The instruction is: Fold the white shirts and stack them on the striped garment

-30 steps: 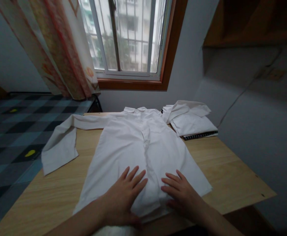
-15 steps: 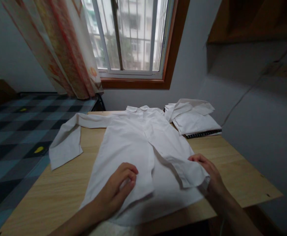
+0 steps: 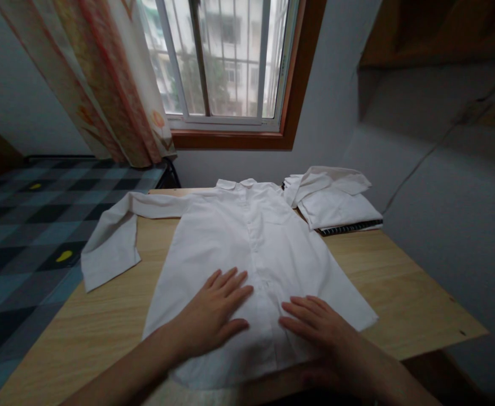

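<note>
A white long-sleeved shirt (image 3: 230,237) lies spread front side up, its collar toward the window and its hem at the near table edge. Its front panels meet along the middle. One sleeve bends out to the left; the other reaches right, over a folded white stack. My left hand (image 3: 213,313) lies flat on the lower left part of the shirt, fingers spread. On the lower right part rests my right hand (image 3: 315,321), fingers stretched toward the middle, holding nothing.
The wooden table (image 3: 403,293) carries folded white clothes (image 3: 340,208) with a black spiral-edged item (image 3: 349,228) beneath them at the back right. A bed with a checked cover (image 3: 14,242) stands left. Beyond are a curtain (image 3: 103,79) and a window (image 3: 230,67).
The right front panel, folded back and held by my right hand before, now lies flat toward the middle. My right hand has let go and moved left; my left hand has opened out flat.
</note>
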{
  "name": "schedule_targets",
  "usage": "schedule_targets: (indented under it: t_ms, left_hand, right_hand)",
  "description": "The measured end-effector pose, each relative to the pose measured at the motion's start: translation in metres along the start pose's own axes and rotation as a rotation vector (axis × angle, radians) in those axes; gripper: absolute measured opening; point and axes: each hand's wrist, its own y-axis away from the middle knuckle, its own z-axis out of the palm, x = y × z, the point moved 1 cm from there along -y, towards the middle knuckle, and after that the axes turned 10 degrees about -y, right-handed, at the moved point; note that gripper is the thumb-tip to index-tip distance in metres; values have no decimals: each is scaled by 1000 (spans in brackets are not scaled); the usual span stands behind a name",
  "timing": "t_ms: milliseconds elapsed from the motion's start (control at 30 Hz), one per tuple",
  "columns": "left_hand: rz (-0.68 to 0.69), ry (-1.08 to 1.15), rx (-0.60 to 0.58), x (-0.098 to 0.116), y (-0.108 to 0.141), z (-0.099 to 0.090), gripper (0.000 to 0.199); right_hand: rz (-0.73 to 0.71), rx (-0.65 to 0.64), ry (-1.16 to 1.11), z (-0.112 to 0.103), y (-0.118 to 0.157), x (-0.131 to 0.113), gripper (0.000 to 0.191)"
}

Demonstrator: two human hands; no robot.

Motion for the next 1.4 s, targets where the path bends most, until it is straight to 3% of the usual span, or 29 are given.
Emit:
schedule_targets:
  t_ms: [67,133,333,400,467,533,633,733,833,1000,1200,1300,1400]
  left_hand:
    - [-61,-84,-43,-14,-4,13,66]
    - [-87,-132,-76,-27,-8,24,71]
    - [-121,-169,-94,-50,-22,29,74]
    - [-123,-170,-88,-53,-24,28,73]
    - [-119,-170,-85,-53,-24,28,73]
    - [-132,-170,-90,-50,-23,25,72]
    - [-171,-168,-64,-40,-26,15,64]
    - [-192,-159,-34,-31,-41,0,38]
    - [-265,-112,-37,-28,-64,-6,18]
    - [-432,165,95,-27,-87,8,21]
    - [-458,255,235,-19,-83,19,19]
    - [-464,301,262,-20,-82,20,19]
    - [-485,378,272,-23,-82,21,20]
  right_hand:
    - [51,-113,-8,9,-3,1,77]
    - [106,-146,3,17,-8,6,77]
    - [126,-88,22,23,-35,20,63]
    - [124,-30,-9,24,-40,22,47]
    - [118,61,-78,25,-40,21,26]
    - [98,132,-154,24,-36,18,26]
    - [56,132,-196,17,-30,13,25]
    - [132,131,-134,1,-39,5,17]
    - [203,180,39,-10,-65,-4,15]
    - [121,65,297,2,-110,-13,13]
    - [370,1,399,8,-120,-9,19]
    - [388,-7,325,-4,-120,-3,19]
    - [393,19,32,-18,-123,9,18]
